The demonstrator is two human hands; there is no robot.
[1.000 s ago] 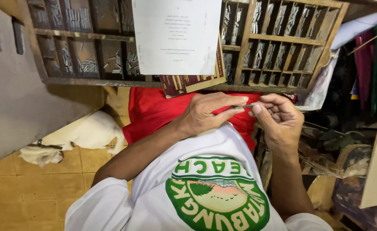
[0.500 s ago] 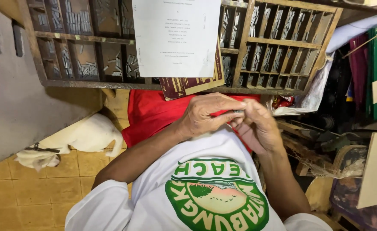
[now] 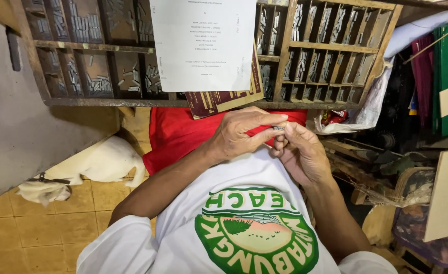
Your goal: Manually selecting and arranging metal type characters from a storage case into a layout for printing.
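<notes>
Wooden type case (image 3: 330, 56) ahead; my left hand (image 3: 242, 133) and right hand (image 3: 300, 152) pinch one small metal piece (image 3: 278, 129), not yet placed anywhere.

Small metal piece (image 3: 279, 129) mostly hidden btwn fingers, too small to ID.

We have a single view, worn on the head, looking steeply down and close over the chest at both hands, with the wooden compartment tray (image 3: 193, 101) across the top.
</notes>
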